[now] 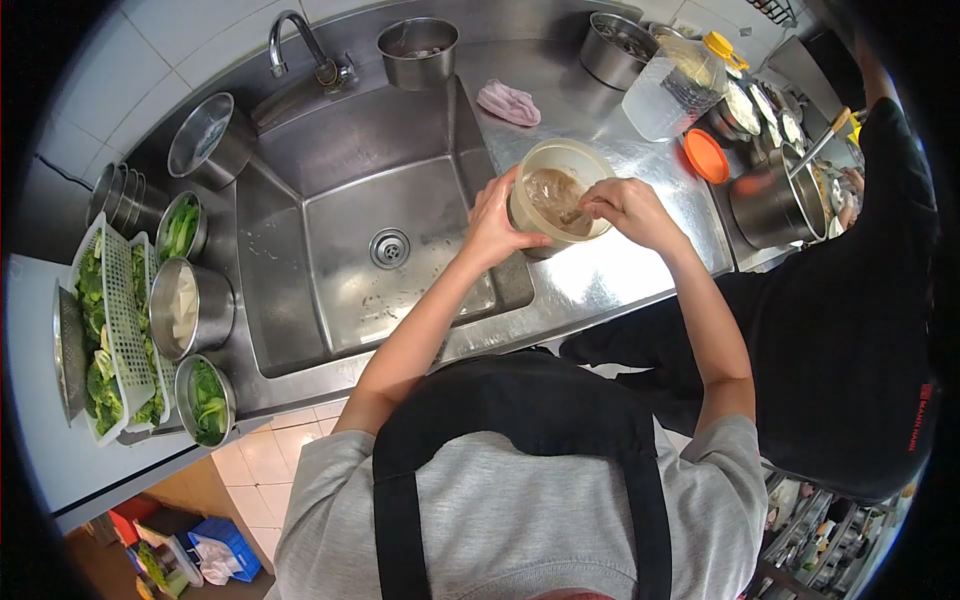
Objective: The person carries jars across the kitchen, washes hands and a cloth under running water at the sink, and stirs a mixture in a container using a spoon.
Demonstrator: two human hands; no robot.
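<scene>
A cream-coloured round plastic tub (522,205) is tilted over the steel counter at the sink's right edge. My left hand (490,222) is wrapped round its left side, thumb towards me. Cloudy brownish liquid (550,190) is visible inside. My right hand (632,210) is at the tub's right rim, its fingers pinched together and pointing into the liquid. What they hold, if anything, I cannot make out. Part of a metal container shows under the tub.
The steel sink (345,230) lies to the left under a tap (300,45). A pink cloth (508,102) and an orange lid (706,156) lie on the counter. Broccoli baskets (128,310) and steel bowls line the left side. A person in black (840,350) stands close at right.
</scene>
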